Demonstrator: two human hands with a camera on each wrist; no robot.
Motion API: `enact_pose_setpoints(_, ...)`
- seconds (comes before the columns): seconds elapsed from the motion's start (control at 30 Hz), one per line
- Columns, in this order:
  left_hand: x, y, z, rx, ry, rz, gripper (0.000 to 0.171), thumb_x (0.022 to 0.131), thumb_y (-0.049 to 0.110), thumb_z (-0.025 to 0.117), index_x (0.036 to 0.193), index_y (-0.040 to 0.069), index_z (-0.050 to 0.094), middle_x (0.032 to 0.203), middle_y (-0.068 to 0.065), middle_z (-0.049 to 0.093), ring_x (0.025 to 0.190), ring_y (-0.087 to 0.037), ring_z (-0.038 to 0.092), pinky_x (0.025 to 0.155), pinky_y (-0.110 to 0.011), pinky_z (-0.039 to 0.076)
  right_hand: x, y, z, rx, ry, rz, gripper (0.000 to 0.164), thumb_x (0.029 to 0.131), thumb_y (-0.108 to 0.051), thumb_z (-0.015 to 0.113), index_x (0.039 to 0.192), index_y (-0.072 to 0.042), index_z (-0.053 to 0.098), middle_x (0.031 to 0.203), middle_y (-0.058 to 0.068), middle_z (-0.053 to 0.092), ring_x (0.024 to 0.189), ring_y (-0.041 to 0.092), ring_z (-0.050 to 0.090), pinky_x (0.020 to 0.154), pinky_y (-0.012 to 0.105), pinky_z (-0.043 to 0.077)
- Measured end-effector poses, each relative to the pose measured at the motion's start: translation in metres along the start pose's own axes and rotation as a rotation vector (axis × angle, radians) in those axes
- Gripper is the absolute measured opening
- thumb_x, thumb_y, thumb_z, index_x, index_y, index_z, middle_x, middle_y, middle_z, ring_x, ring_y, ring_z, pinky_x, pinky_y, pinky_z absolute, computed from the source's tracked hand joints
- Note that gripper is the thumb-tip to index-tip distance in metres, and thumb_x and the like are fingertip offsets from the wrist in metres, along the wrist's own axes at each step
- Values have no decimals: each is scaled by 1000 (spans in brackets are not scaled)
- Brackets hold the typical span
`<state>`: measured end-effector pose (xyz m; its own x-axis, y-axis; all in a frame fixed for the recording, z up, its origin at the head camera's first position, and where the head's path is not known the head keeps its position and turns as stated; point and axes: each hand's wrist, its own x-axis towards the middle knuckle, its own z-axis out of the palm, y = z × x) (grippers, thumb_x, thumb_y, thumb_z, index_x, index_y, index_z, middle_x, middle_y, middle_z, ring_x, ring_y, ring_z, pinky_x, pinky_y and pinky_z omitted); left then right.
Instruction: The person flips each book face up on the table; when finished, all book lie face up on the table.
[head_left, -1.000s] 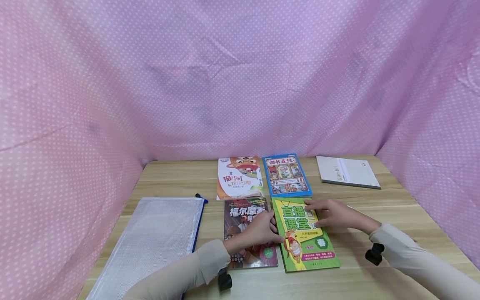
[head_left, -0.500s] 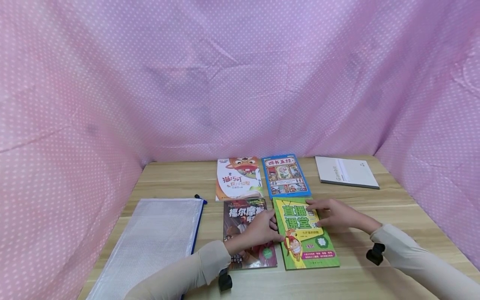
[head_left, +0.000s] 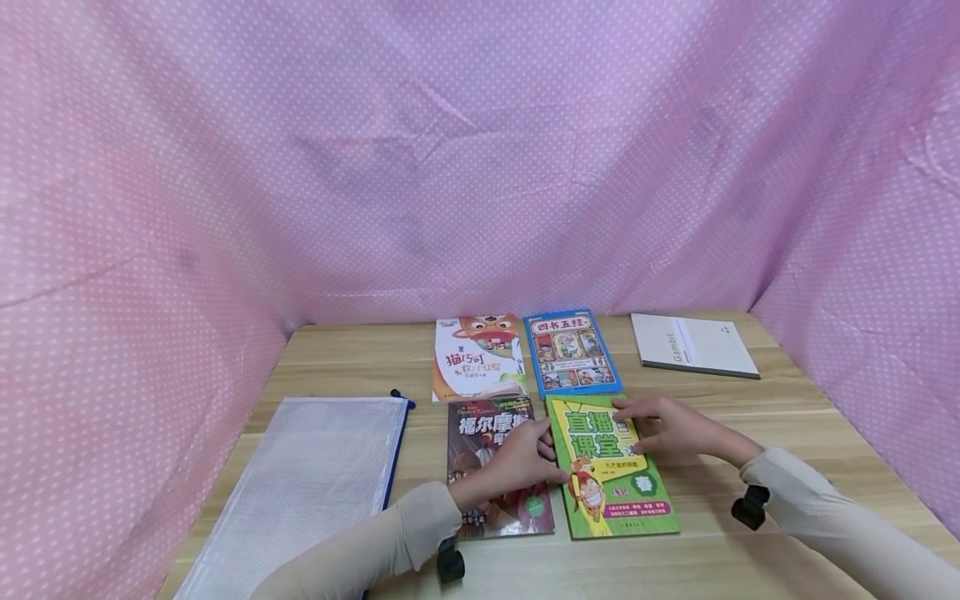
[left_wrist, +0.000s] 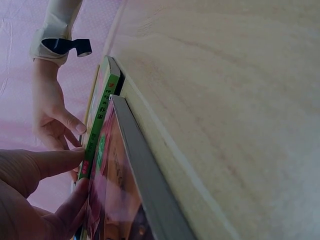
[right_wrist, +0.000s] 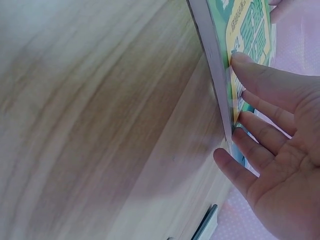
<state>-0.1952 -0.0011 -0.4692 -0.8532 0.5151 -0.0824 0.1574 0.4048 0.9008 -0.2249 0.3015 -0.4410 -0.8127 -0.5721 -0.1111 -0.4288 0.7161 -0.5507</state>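
Observation:
In the head view a green-and-yellow book lies flat at the table's front, beside a dark-covered book on its left. My left hand reaches over the dark book, its thumb and fingertips at the green book's spine. On the other side, my right hand has its thumb on the green cover near the upper right corner. In the right wrist view its other fingers are spread loosely along the book's edge; neither hand curls round the book.
Behind lie a white picture book, a blue-bordered book and a pale notebook at the back right. A translucent mesh zip pouch covers the table's left side. Pink dotted cloth hangs around the table.
The green book's front edge shifted very slightly away from me early on, and it now sits straighter beside the dark book. Both hands keep almost the same place.

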Motion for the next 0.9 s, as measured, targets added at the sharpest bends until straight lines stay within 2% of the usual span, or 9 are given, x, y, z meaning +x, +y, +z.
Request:
enact_pose_setpoints(0.13,-1,1,0,14,6,-6,89,74,11,91,150,-2,46,107,-7,60,88,-12,66,75,-16,55,0,1,1,7,-7,15,51,86,-19,82,133,-7,67,152,22,50,138,49,47,109,66,41)
enact_pose_setpoints(0.23,0,1,-1,18,9,-7,86,73,10,91,147,-2,49,107,-8,60,88,-12,66,74,-16,54,1,1,1,14,-13,12,51,86,-19,81,134,-7,67,152,22,50,138,49,46,108,66,41)
enact_pose_setpoints(0.4,1,1,-2,72,8,26,56,72,11,92,120,-2,66,103,-9,60,85,-12,63,71,-16,52,3,2,1,30,-12,-7,50,86,-19,81,132,-5,67,151,25,50,137,52,46,108,67,40)
enact_pose_setpoints(0.47,2,1,-2,101,8,32,53,72,11,92,117,-3,68,102,-9,61,85,-11,61,72,-16,51,3,2,2,31,-10,-5,50,86,-19,81,132,-5,68,150,25,50,137,52,46,109,68,40)
enact_pose_setpoints(0.5,2,1,-2,114,8,35,53,72,11,92,117,-4,68,102,-9,61,86,-10,60,73,-17,51,3,2,2,27,-10,-5,50,86,-19,81,132,-6,68,150,25,51,137,52,46,109,68,40)
enact_pose_setpoints(0.63,3,0,-3,133,19,26,73,71,10,92,134,-7,61,105,-10,62,87,-9,59,77,-17,52,4,1,3,27,-15,14,50,86,-18,81,133,-8,68,152,24,50,137,50,47,109,66,40)
enact_pose_setpoints(0.73,4,0,-4,127,23,31,76,71,8,91,137,-9,58,106,-12,64,87,-10,61,78,-18,54,4,-1,2,47,-27,29,49,86,-17,81,133,-8,67,151,25,49,137,50,47,108,66,42)
enact_pose_setpoints(0.9,6,2,-11,105,-5,78,62,78,8,85,132,-11,60,109,-18,66,90,-16,69,79,-18,56,9,-9,-7,91,-48,22,52,90,-18,78,137,-2,63,145,25,56,135,51,50,106,67,45)
